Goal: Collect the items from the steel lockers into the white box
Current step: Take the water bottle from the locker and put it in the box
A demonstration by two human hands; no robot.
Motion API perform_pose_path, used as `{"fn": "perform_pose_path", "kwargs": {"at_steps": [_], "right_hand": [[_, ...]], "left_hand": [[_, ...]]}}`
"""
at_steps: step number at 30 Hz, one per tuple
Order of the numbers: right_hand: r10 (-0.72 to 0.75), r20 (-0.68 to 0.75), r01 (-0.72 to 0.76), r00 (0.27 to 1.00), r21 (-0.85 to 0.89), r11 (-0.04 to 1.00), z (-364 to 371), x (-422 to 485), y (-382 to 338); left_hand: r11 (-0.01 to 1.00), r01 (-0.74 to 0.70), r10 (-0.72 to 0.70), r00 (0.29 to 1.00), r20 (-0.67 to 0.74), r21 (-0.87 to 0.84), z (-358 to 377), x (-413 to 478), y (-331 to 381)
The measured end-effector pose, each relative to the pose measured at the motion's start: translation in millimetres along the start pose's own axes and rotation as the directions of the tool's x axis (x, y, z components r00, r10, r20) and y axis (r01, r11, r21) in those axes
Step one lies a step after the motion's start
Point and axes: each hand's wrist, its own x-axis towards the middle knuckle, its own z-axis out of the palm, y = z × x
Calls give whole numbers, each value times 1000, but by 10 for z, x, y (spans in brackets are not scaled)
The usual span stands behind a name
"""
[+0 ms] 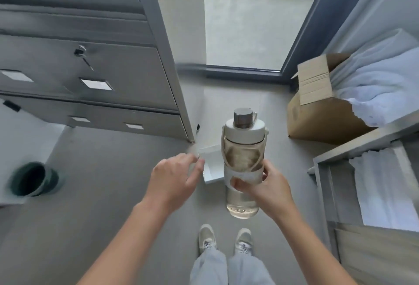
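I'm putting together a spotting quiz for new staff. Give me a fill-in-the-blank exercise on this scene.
1. The bottle is in the grip of the ____ hand.
2. The white box sits on the ____.
3. The cardboard box stands on the person's ____ side.
4. The lockers stand on the person's ____ side.

Missing words: right; floor; right; left.

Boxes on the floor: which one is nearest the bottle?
The small white box, partly behind the bottle in the right hand; the brown cardboard box sits farther right.
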Motion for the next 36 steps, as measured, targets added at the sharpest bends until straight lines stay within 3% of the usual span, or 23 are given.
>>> {"fn": "perform_pose_path", "kwargs": {"at_steps": [10,15,24,27,31,36], "right_hand": [[46,-24,-46,999,9,999,716,1037,1237],[-17,-118,13,993,-36,999,1081,1801,1995],[-79,-180,77,981,-13,997,1491,3026,3192],[-154,-216,146,964,-56,988,1562,3401,3313],[-263,-258,274,930,10,962,1591,3750,3289],[-297,-262,310,918,10,951,1520,3798,3378]], "left_hand": [[992,95,-82,985,154,-85,1800,439,-529],[988,107,-92,987,131,-112,2861,849,-943],[994,4,0,999,45,-106,4468,1561,-1320],[994,-56,56,998,-1,-93,4827,1820,-1441],[991,-125,121,989,-83,-44,5013,2239,-1510],[990,-137,138,987,-81,16,5002,2254,-1631]]}}
